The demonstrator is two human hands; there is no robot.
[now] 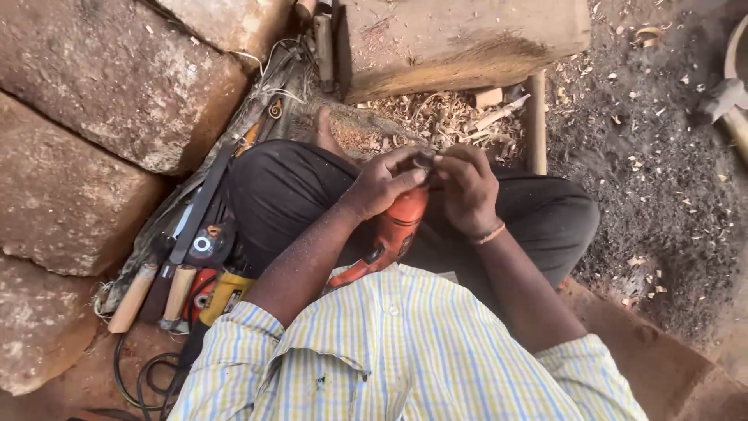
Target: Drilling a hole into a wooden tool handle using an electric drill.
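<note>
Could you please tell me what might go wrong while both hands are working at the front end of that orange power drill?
1. Both the left hand and the right hand have fingers close around the nose of the orange drill; if it were to spin, fingers could be caught.
2. The drill lies loosely on the lap, so it may slip.
3. The black cable coils beside the hand tools, a possible snag.
</note>
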